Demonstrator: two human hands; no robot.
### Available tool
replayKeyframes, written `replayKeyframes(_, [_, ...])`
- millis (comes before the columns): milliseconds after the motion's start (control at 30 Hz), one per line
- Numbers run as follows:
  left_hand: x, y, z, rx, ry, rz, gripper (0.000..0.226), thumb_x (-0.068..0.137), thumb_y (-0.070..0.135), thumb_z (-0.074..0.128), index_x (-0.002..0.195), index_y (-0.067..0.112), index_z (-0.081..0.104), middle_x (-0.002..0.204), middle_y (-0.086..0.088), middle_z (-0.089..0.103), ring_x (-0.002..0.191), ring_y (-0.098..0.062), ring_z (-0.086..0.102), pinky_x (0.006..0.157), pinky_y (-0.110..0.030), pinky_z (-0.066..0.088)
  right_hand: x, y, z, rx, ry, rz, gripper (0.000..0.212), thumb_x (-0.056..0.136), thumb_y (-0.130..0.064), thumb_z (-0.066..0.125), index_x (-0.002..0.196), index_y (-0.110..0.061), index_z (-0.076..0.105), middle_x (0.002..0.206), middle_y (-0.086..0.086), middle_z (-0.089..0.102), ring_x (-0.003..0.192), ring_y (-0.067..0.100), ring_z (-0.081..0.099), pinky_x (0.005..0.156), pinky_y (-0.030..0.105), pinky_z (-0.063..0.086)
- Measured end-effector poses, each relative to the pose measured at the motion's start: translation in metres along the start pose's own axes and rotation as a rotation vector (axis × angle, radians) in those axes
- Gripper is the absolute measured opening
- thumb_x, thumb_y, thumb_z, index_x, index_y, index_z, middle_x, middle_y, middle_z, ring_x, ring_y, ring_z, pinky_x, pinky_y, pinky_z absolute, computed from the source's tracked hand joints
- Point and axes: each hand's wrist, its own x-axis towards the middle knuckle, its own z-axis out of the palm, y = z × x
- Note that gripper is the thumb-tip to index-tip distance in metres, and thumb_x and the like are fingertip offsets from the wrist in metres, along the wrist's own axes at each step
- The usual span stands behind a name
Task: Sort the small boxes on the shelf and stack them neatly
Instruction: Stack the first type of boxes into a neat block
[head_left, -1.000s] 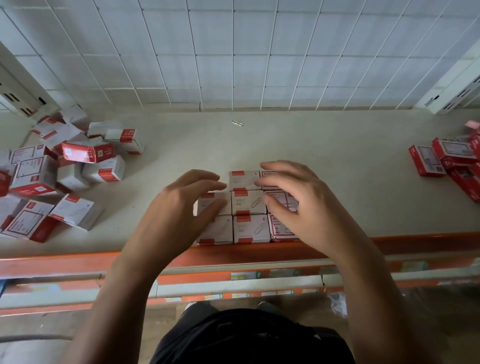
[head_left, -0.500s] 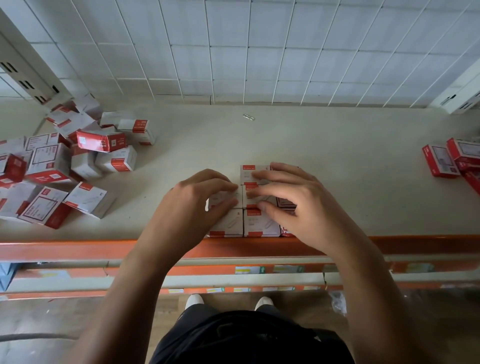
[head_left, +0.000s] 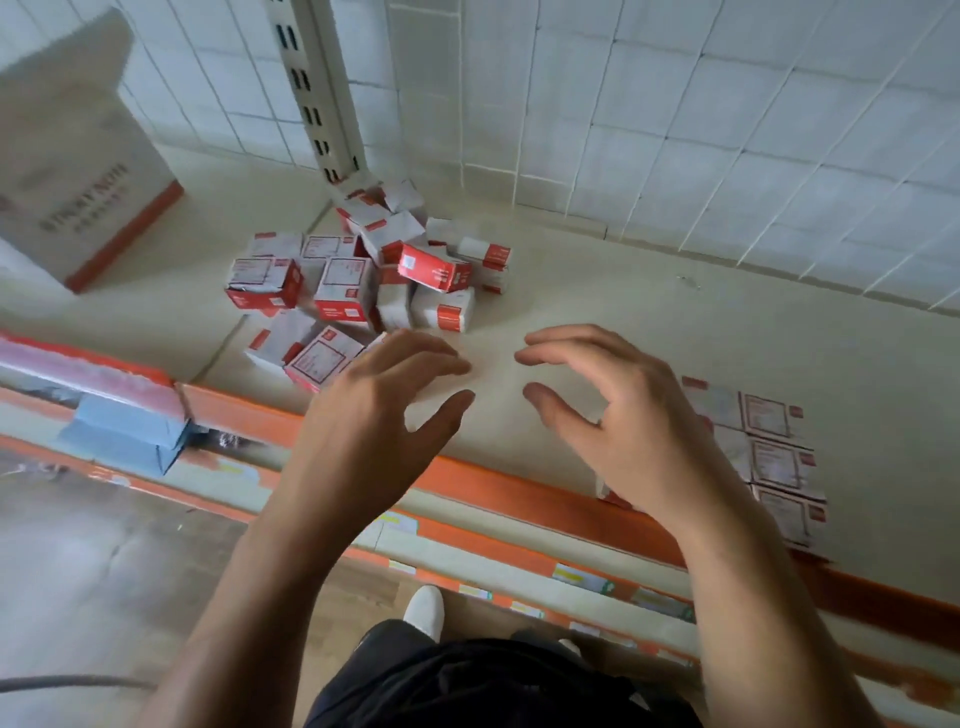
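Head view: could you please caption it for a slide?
Both empty hands reach toward jumbled boxes, tidy stack at right.

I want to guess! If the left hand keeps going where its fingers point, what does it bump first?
Probably the jumbled pile of small red-and-white boxes; the left hand is open, already over its nearest box.

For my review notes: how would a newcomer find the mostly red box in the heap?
Start at the slotted metal post on the tiled wall. The heap of boxes lies at its foot. On its right side one red box lies tilted on top; its neighbours show white faces.
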Motion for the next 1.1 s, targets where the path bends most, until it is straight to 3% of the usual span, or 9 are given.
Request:
replayKeyframes(200, [-0.016, -0.043, -0.041, 0.030, 0.099, -0.069, 0.021, 0.087, 0.026, 0.065, 0.104, 0.016, 0.072, 0.112, 0.007, 0.065, 0.099, -0.013, 0.064, 0.075, -0.039, 0.055, 0.035, -0.029, 0.056, 0.048, -0.039, -0.031, 0.031, 0.084, -0.023, 0.077, 0.112, -0.016, 0.068, 0.115, -0.006, 0.066, 0.108, 0.012, 0.062, 0.093, 0.033, 0.050])
replayKeyframes(367, [-0.018, -0.071, -0.055, 0.057, 0.081, -0.074, 0.022, 0.086, 0.019, 0.072, 0.108, 0.014, 0.071, 0.112, 0.004, 0.065, 0.089, -0.010, 0.059, 0.072, -0.026, 0.051, 0.048, -0.040, 0.091, 0.050, -0.038, 0.069, 0.038, 0.080, -0.028, 0.081, 0.114, -0.018, 0.067, 0.114, -0.005, 0.067, 0.105, 0.013, 0.061, 0.090, 0.026, 0.047])
replayKeyframes(433, [-0.015, -0.078, -0.056, 0.069, 0.070, -0.072, 0.024, 0.086, 0.021, 0.072, 0.110, 0.016, 0.070, 0.114, 0.005, 0.063, 0.090, -0.009, 0.058, 0.072, -0.030, 0.053, 0.049, -0.041, 0.101, 0.028, -0.030, 0.108, 0.039, 0.079, -0.024, 0.081, 0.115, -0.018, 0.067, 0.112, -0.004, 0.067, 0.104, 0.015, 0.060, 0.089, 0.021, 0.045])
replayKeyframes(533, [-0.008, -0.084, -0.058, 0.076, 0.058, -0.048, 0.028, 0.086, 0.025, 0.071, 0.114, 0.018, 0.067, 0.118, 0.004, 0.061, 0.100, -0.017, 0.061, 0.076, -0.035, 0.054, 0.050, -0.043, 0.104, 0.023, 0.002, 0.118, 0.035, 0.081, -0.017, 0.077, 0.115, -0.018, 0.068, 0.112, -0.004, 0.067, 0.105, 0.012, 0.061, 0.089, 0.015, 0.043])
replayKeyframes(700, [0.017, -0.093, -0.053, 0.157, 0.015, 0.016, 0.045, 0.084, 0.021, 0.072, 0.125, 0.011, 0.060, 0.130, -0.007, 0.056, 0.114, -0.028, 0.056, 0.087, -0.043, 0.052, 0.048, -0.045, 0.089, 0.023, 0.127, 0.098, 0.038, 0.079, -0.012, 0.078, 0.114, -0.017, 0.068, 0.111, -0.005, 0.068, 0.104, 0.010, 0.063, 0.090, 0.024, 0.049])
replayKeyframes(833, [0.042, -0.100, -0.041, 0.300, -0.100, 0.067, 0.060, 0.086, 0.027, 0.068, 0.139, 0.009, 0.048, 0.147, -0.015, 0.043, 0.138, -0.034, 0.036, 0.109, -0.050, 0.037, 0.043, -0.045, 0.074, 0.003, 0.143, 0.081, 0.037, 0.081, -0.013, 0.076, 0.116, -0.015, 0.066, 0.113, -0.005, 0.068, 0.106, 0.009, 0.062, 0.091, 0.026, 0.050])
replayKeyframes(900, [0.049, -0.104, -0.037, 0.330, -0.143, 0.045, 0.063, 0.088, 0.029, 0.066, 0.143, 0.008, 0.044, 0.150, -0.015, 0.039, 0.143, -0.033, 0.029, 0.112, -0.053, 0.032, 0.039, -0.044, 0.069, 0.008, 0.137, 0.091, 0.037, 0.082, -0.013, 0.076, 0.117, -0.015, 0.065, 0.113, -0.004, 0.067, 0.106, 0.009, 0.062, 0.089, 0.023, 0.050])
replayKeyframes(1033, [0.052, -0.103, -0.038, 0.295, -0.100, 0.032, 0.057, 0.077, 0.019, 0.079, 0.129, 0.004, 0.058, 0.130, -0.016, 0.057, 0.123, -0.036, 0.048, 0.098, -0.053, 0.046, 0.032, -0.040, 0.059, 0.009, 0.143, 0.102, 0.038, 0.082, -0.013, 0.077, 0.118, -0.016, 0.064, 0.114, -0.003, 0.067, 0.107, 0.008, 0.061, 0.087, 0.021, 0.051])
replayKeyframes(1100, [0.049, -0.094, -0.042, 0.229, -0.059, 0.050, 0.053, 0.075, 0.020, 0.080, 0.122, 0.006, 0.063, 0.122, -0.013, 0.060, 0.110, -0.033, 0.057, 0.088, -0.047, 0.052, 0.028, -0.036, 0.051, 0.000, 0.161, 0.099, 0.039, 0.082, -0.012, 0.076, 0.118, -0.016, 0.064, 0.113, -0.004, 0.067, 0.106, 0.008, 0.061, 0.088, 0.025, 0.051])
